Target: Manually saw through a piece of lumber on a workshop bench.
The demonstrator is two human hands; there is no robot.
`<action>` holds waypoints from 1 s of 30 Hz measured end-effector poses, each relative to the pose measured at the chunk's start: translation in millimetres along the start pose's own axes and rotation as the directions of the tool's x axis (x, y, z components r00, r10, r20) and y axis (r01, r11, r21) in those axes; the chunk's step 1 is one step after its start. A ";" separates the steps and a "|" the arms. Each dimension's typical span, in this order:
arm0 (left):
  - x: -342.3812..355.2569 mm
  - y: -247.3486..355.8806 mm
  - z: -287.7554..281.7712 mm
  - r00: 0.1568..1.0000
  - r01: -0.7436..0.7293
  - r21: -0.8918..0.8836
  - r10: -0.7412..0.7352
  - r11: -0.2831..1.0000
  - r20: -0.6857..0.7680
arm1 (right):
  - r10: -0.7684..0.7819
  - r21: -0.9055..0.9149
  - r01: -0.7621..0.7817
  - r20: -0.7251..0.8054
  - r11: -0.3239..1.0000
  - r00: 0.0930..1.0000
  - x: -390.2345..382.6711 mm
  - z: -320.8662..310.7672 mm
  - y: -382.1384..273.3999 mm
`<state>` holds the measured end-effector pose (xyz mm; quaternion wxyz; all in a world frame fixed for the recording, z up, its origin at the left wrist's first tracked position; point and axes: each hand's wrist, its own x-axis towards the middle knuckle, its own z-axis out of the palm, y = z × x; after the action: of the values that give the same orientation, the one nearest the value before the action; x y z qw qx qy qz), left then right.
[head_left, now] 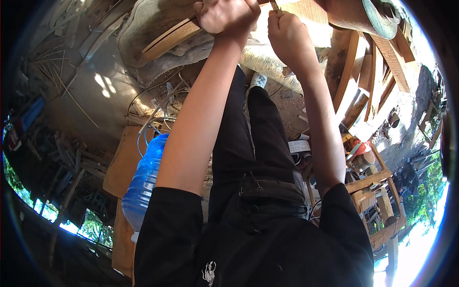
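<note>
Wooden strip (172,36) clenched inside left hand (227,15) fingers; right hand (287,33) fingers grasping thin stick (274,5).

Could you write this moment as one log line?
left hand: gripping curved wooden strip | right hand: pinching thin tool | blue water bottle: beside left arm
</note>
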<state>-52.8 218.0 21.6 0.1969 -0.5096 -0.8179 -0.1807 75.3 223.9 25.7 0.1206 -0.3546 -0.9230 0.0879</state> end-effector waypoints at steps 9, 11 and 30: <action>-1.4 -11.5 -3.8 0.998 0.029 0.030 -0.027 0.999 -0.065 | 0.527 0.395 -0.687 0.446 0.610 0.724 -39.8 -53.3 -47.4; 0.5 -5.1 -3.1 0.999 0.009 0.012 -0.008 1.000 -0.051 | 0.478 0.410 -0.612 0.389 0.676 0.788 -2.5 -38.5 -29.7; -1.5 -7.3 -0.1 0.994 0.020 0.041 -0.015 0.999 -0.112 | 0.526 0.397 -0.639 0.364 0.659 0.769 -26.6 -29.6 -35.3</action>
<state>-58.8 213.8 20.2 0.2514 -0.4873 -0.8137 -0.1931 80.5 182.4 58.5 0.0717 -0.5771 -0.7108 0.3957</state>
